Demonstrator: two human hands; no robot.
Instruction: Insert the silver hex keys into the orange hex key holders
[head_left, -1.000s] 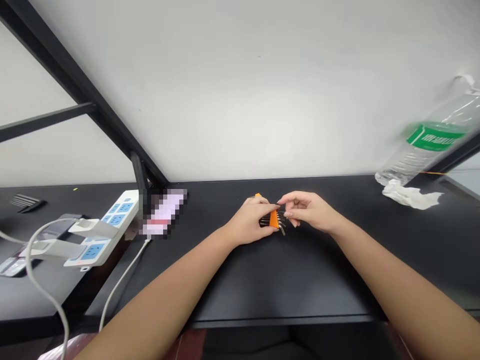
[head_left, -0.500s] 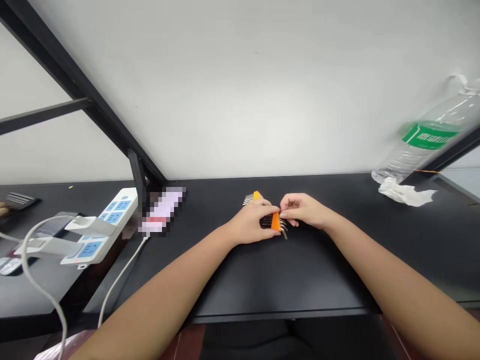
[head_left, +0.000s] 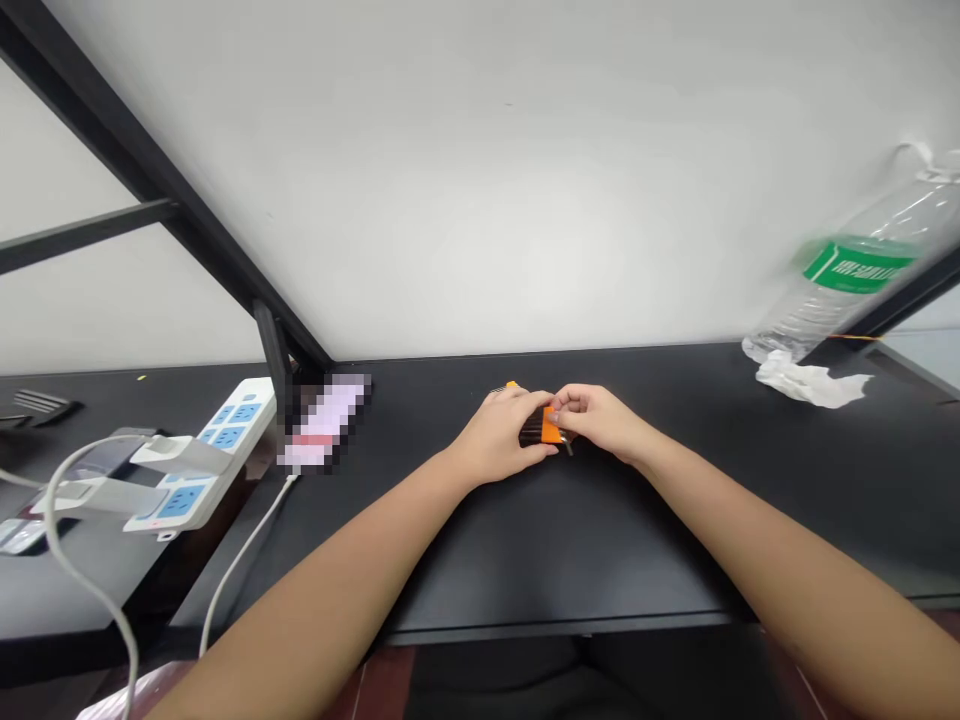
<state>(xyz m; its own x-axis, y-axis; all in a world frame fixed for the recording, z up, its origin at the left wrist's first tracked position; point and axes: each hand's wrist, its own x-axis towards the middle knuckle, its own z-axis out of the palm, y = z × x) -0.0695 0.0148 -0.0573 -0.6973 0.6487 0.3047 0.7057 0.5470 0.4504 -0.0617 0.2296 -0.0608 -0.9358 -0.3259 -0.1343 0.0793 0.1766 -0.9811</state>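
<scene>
A hex key set (head_left: 532, 431) with dark keys lies on the black desk, gathered in an orange holder (head_left: 552, 434). My left hand (head_left: 504, 432) is wrapped around the set from the left, fingers across its far side and thumb along the near side. Under that hand the middle of the set is hidden; a second orange piece (head_left: 512, 384) shows beyond it. With thumb and fingertips, my right hand (head_left: 594, 418) pinches the far right part of the orange holder. Bent key ends poke out just below the right fingers; whether a single key is between them is hidden.
A white power strip (head_left: 214, 455) with chargers and a cable stands to the left, near a blurred-out phone-like item (head_left: 326, 420) and a black metal frame (head_left: 217, 260). On the right are a large clear bottle (head_left: 855, 265) and a crumpled tissue (head_left: 814, 382). A white wall rises behind.
My right hand has moved slightly left, its fingers closing on the orange holder. The hex key set has turned and shifted a little up under my left hand.
</scene>
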